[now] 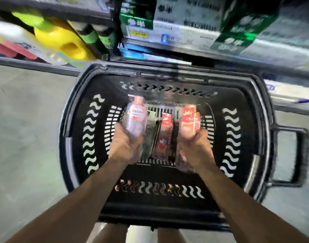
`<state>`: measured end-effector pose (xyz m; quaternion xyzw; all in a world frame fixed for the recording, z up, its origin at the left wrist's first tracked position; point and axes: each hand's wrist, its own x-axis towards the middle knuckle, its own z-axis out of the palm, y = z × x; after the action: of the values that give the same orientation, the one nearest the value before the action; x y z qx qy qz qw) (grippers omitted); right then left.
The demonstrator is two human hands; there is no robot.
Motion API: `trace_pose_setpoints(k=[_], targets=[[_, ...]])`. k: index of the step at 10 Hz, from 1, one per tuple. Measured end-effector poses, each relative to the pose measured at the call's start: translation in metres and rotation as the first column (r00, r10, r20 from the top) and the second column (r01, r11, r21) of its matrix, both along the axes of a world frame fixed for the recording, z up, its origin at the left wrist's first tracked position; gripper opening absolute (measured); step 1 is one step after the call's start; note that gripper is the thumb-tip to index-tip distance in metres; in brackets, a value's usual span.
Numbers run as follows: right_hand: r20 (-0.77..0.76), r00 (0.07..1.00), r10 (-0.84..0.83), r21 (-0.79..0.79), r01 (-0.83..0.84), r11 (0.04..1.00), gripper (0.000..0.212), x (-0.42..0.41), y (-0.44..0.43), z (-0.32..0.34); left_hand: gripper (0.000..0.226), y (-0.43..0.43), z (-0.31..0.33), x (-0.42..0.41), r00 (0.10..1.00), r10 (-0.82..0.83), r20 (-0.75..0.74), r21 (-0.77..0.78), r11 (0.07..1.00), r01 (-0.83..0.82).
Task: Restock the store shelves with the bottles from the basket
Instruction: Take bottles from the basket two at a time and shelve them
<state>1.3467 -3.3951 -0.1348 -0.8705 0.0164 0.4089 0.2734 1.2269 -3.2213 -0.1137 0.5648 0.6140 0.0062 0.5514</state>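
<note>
A black plastic basket (76,120) stands on the floor below me, in front of the shelves. My left hand (126,144) grips a pale pink pump bottle (136,116) above the basket's inside. My right hand (195,148) grips a red-and-pink bottle (189,120) beside it. Between my hands, a dark red bottle (163,137) and a grey-green bottle (150,135) lie on the basket's floor. Another pinkish bottle (182,163) shows partly under my right wrist. The picture is blurred by motion.
Low shelves (36,64) run across the top of the view, with yellow jugs (62,41), green-capped bottles (97,37) and green-and-white cartons (185,23). The basket's side handle (297,155) sticks out to the right. Grey floor lies on the left and right.
</note>
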Motion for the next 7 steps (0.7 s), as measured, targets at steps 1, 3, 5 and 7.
trace_pose_setpoints(k=[1, 3, 5, 7], targets=[[-0.072, 0.996, -0.057, 0.101, 0.064, 0.993, 0.041, 0.008, 0.008, 0.074, 0.034, -0.003, 0.065, -0.007, 0.989, -0.146, 0.013, 0.023, 0.989, 0.146], [0.052, 0.998, -0.032, 0.220, 0.020, 0.975, 0.044, 0.004, 0.026, 0.231, 0.058, -0.006, 0.203, -0.013, 0.963, -0.172, 0.209, 0.072, 0.984, 0.161], [0.173, 0.984, -0.029, 0.359, -0.035, 0.933, 0.047, 0.001, 0.050, 0.388, 0.052, 0.010, 0.360, -0.011, 0.933, -0.180, 0.310, 0.176, 0.976, 0.130], [0.249, 0.967, -0.043, 0.529, -0.099, 0.843, 0.043, 0.000, 0.072, 0.520, 0.053, 0.032, 0.488, -0.018, 0.887, -0.229, 0.400, 0.326, 0.941, 0.096]])
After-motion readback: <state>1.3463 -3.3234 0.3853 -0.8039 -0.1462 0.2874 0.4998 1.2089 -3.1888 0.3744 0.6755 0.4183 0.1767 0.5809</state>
